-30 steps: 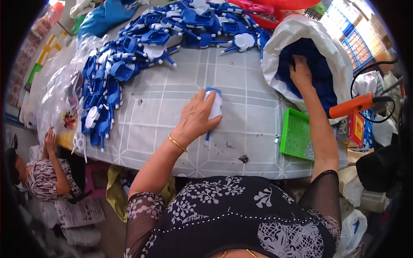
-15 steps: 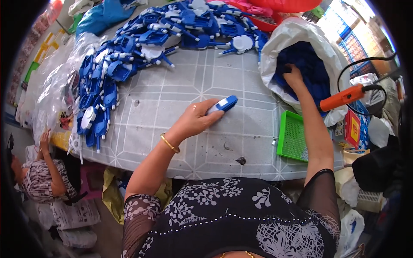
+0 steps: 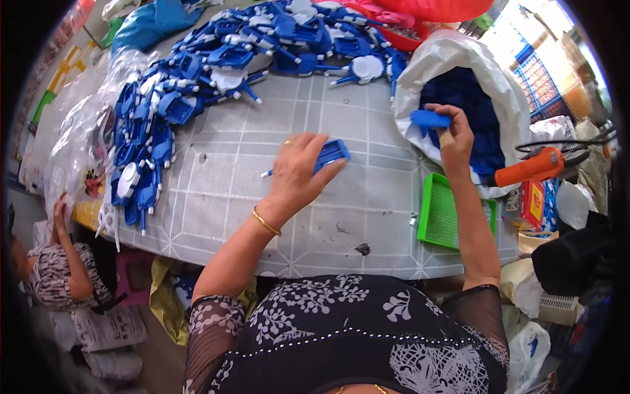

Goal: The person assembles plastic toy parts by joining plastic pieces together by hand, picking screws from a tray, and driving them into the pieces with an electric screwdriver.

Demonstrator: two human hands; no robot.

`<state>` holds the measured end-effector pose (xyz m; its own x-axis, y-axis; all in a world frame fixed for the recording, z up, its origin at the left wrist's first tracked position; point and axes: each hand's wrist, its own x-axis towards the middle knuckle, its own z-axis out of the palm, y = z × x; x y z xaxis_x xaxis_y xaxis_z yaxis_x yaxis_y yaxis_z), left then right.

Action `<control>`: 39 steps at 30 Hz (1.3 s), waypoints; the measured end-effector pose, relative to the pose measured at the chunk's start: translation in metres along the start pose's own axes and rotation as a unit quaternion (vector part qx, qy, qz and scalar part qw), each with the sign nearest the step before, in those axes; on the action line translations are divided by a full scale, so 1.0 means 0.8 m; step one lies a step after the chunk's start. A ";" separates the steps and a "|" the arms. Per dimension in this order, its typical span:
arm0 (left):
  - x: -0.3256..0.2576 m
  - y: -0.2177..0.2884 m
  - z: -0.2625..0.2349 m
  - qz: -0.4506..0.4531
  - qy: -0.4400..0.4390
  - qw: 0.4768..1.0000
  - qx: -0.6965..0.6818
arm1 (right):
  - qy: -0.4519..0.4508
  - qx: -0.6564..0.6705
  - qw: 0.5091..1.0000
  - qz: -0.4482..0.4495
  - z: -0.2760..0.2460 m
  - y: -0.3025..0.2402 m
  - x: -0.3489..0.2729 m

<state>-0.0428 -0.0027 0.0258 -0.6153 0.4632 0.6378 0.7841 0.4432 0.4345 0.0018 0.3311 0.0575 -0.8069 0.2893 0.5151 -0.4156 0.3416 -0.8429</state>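
Over the middle of the table, my left hand [image 3: 296, 169] has its thumb and fingers around a blue-and-white plastic part [image 3: 333, 153]. That part has a shallow tray-like body, and a thin white-tipped end pokes out on the hand's other side. At the mouth of a white sack [image 3: 408, 88], my right hand [image 3: 457, 134] pinches a flat blue plastic piece [image 3: 430, 119]. More blue pieces [image 3: 476, 98] fill the sack. A big pile of blue-and-white plastic parts [image 3: 226, 56] curves along the table's far and left sides.
An orange corded tool [image 3: 531, 167] lies right of the sack. A green basket [image 3: 433, 220] sits beside my right forearm. Clear plastic bags [image 3: 79, 125] cover the left edge, where another person [image 3: 62, 269] sits. Red basins [image 3: 420, 10] stand at the back.
My right hand has come up out of the sack with a flat blue piece. My left hand has shifted slightly left, and the part in it has turned, its tray side now showing.
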 end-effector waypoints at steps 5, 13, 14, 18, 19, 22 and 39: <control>0.033 0.041 -0.019 -0.362 -0.141 0.727 -0.566 | -0.165 0.116 0.978 -0.059 0.102 -0.049 -0.065; 0.018 0.020 -0.026 -0.347 0.009 0.746 -0.568 | -0.323 -0.085 0.941 -0.053 0.118 -0.095 -0.061; 0.020 0.019 -0.026 -0.362 -0.029 0.744 -0.561 | -0.315 -0.092 0.944 -0.040 0.118 -0.090 -0.063; 0.020 0.017 -0.018 -0.359 -0.059 0.737 -0.570 | -0.299 -0.137 0.937 -0.117 0.112 -0.073 -0.057; 0.016 0.011 -0.012 -0.332 -0.043 0.803 -0.493 | -0.291 -0.147 0.937 -0.128 0.110 -0.069 -0.054; 0.008 -0.005 -0.013 -0.172 -0.009 0.962 -0.211 | -0.253 -0.171 0.952 -0.038 0.088 -0.051 -0.045; -0.017 -0.028 0.010 -0.015 -0.149 0.978 -0.148 | -0.312 -0.216 0.915 -0.134 0.088 -0.023 -0.061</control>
<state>-0.0530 -0.0130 0.0026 -0.6007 0.6753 0.4279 0.7271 0.2389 0.6436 0.0194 0.2477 0.0370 -0.8386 -0.3781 0.3921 -0.5381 0.6869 -0.4885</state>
